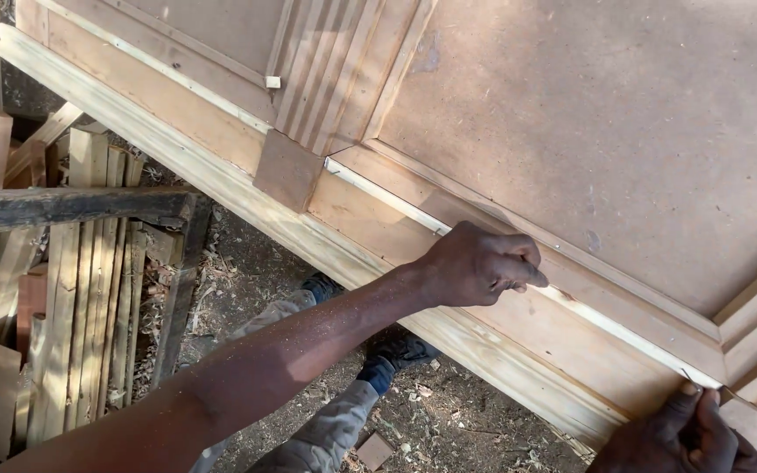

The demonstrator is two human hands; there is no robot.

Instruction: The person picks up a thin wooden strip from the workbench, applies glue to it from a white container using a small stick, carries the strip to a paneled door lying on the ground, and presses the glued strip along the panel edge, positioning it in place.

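A large wooden door with raised mouldings lies across the view. A thin pale wood strip runs diagonally along the edge of its flat panel. My left hand reaches in from the lower left, fingers curled and pinched on the strip near its middle. My right hand is at the bottom right, with its fingers closed on the strip's lower end at the corner of the moulding. A small square wooden block sits on the door frame beside the strip's upper end.
Several long pale wooden slats are stacked on the left, under a dark weathered beam. The ground below is dirt strewn with wood chips. My legs and dark shoes stand beside the door's lower edge.
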